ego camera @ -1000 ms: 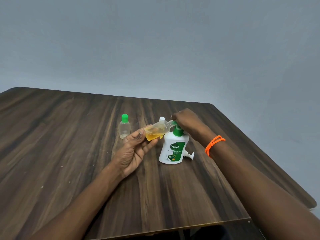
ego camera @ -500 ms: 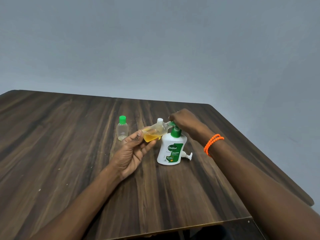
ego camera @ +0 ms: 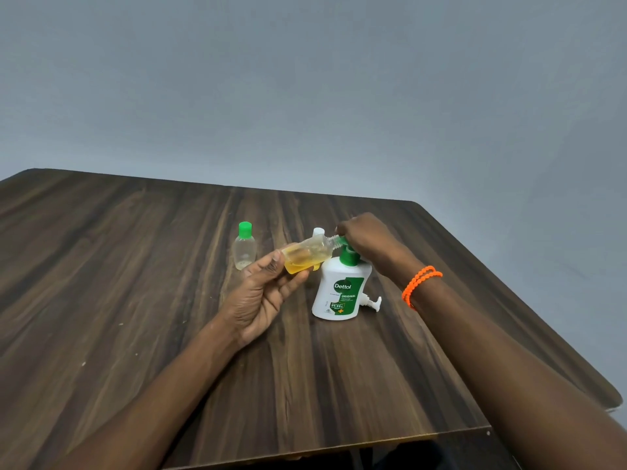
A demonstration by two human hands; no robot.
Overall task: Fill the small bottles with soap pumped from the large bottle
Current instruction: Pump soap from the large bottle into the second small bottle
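Note:
The large white Dettol bottle (ego camera: 337, 293) stands upright at mid-table with a green pump on top. My right hand (ego camera: 366, 242) is curled over the pump head, hiding most of it. My left hand (ego camera: 268, 283) holds a small clear bottle (ego camera: 307, 256) tilted almost flat. It is partly filled with orange-yellow soap. Its open threaded neck meets the green pump nozzle (ego camera: 342, 239) under my right fingers. A second small clear bottle (ego camera: 245, 251) with a green cap stands upright to the left, nearly empty.
A white cap (ego camera: 318, 231) shows behind the held bottle; what it sits on is hidden. A white pump part (ego camera: 372, 303) lies on the table right of the large bottle. The dark wooden table (ego camera: 135, 300) ends near me and at the right. A grey wall stands behind.
The hands and bottles keep the same pose relative to each other. Only the camera view shifts slightly.

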